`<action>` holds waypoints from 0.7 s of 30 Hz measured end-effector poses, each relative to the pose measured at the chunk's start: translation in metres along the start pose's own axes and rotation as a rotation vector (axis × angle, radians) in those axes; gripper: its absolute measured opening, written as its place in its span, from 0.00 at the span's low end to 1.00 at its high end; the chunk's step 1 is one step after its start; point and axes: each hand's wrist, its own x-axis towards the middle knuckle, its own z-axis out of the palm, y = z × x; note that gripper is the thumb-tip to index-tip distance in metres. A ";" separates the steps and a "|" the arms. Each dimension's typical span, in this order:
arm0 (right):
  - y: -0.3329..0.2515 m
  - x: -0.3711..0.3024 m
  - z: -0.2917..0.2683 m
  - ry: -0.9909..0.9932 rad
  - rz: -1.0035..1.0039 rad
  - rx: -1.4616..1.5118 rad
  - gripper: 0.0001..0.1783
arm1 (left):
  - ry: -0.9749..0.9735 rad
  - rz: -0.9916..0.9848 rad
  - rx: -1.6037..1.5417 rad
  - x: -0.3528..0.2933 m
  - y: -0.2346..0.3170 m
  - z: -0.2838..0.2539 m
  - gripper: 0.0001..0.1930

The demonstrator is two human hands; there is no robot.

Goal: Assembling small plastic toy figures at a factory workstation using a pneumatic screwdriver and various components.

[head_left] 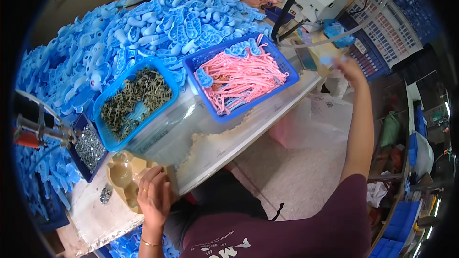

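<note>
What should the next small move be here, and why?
Probably bring the right hand in toward the tan moulded block: it is stretched far out to the right, while the left hand rests on the block and the trays of parts stand nearer to it. Whether the right fingers hold the blurred pale blue thing is unclear.

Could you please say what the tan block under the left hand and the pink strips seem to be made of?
Tan block: probably cast resin or plastic, semi-glossy, judging by highlights in its smooth hollows. Pink strips: likely molded plastic, smooth, given their uniform colour and repeated shape.
</note>
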 end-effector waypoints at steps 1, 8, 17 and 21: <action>-0.001 0.022 -0.021 0.203 -0.003 0.160 0.28 | -0.002 0.008 0.020 0.001 0.001 0.000 0.12; -0.017 0.072 -0.041 0.474 -0.032 0.316 0.27 | 0.016 0.019 0.053 -0.003 -0.001 0.004 0.13; -0.129 -0.118 0.119 -0.765 -0.426 0.011 0.13 | 0.021 0.047 0.068 0.006 0.004 0.002 0.14; -0.174 -0.151 0.217 -0.472 -0.893 -0.085 0.17 | 0.034 0.058 0.086 0.004 0.003 0.004 0.14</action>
